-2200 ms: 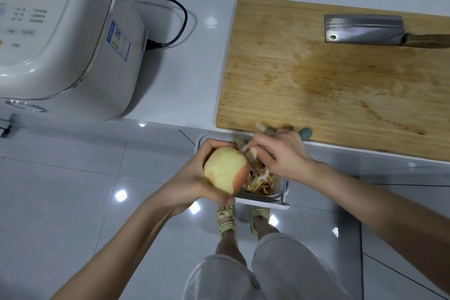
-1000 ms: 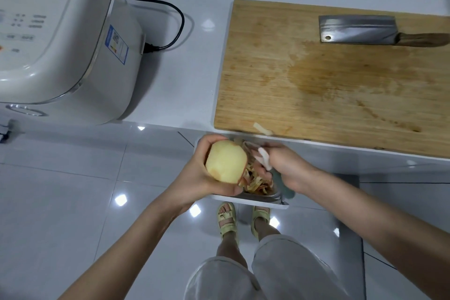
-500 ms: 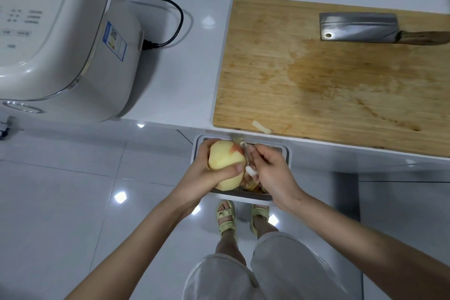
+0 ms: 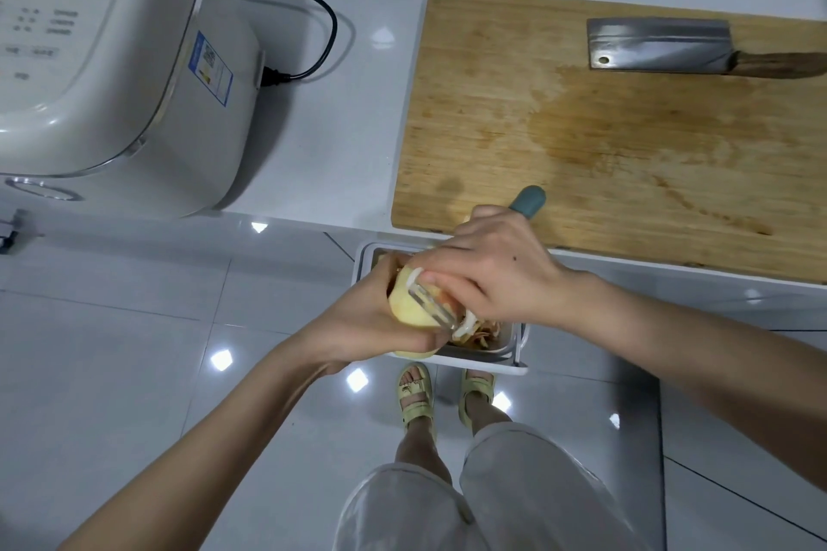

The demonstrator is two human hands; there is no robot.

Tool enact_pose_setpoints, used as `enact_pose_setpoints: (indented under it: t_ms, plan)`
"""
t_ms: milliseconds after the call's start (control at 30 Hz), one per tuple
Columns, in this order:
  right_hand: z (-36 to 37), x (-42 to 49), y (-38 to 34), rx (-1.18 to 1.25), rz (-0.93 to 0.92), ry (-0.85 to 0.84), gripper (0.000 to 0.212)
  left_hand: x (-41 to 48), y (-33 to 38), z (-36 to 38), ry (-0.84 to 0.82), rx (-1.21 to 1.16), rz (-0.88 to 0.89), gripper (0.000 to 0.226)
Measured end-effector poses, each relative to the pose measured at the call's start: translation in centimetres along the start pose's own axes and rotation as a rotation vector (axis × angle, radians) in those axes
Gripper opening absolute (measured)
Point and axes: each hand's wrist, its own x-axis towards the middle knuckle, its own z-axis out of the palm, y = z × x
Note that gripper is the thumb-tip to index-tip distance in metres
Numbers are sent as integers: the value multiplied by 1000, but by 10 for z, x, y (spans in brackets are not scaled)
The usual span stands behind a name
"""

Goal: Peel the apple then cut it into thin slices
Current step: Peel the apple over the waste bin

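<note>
My left hand grips a mostly peeled pale yellow apple over a white bin. A patch of red skin shows on the apple beside the blade. My right hand holds a peeler; its metal blade lies across the apple and its teal handle end sticks out past my knuckles. A wooden cutting board lies on the counter beyond my hands. A cleaver rests on the board's far right part.
The white bin under the counter edge holds apple peels. A white rice cooker with a black power cord stands on the counter at left. My feet in sandals stand on glossy floor tiles below.
My right hand rose from beside the apple and turned over it, laying the peeler blade across the apple. The teal handle now points toward the board. The left hand stayed holding the apple.
</note>
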Motion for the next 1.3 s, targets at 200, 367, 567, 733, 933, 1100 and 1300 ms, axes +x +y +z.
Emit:
enact_pose_setpoints:
  t_ms: [200, 367, 567, 733, 933, 1100, 1300]
  plan:
    - [17, -29, 21, 71, 306, -45, 24, -15, 1, -4, -26, -152, 50, 79]
    - [11, -28, 8, 114, 436, 141, 27, -14, 0, -9, -6, -238, 29, 78]
    - [2, -8, -16, 13, 162, 158, 22, -10, -5, -5, -61, -289, -4, 77]
    - [9, -14, -4, 77, 187, 217, 23, -10, -8, -8, -53, -300, 2, 78]
    - [32, -37, 9, 98, 315, 94, 23, -15, -15, -11, -98, -360, 20, 80]
    - [48, -52, 6, 64, 590, -66, 18, -14, -8, -16, -101, -351, 94, 78]
    - [49, -44, 7, 823, 1359, -388, 27, -3, -17, -6, 28, -307, 113, 82]
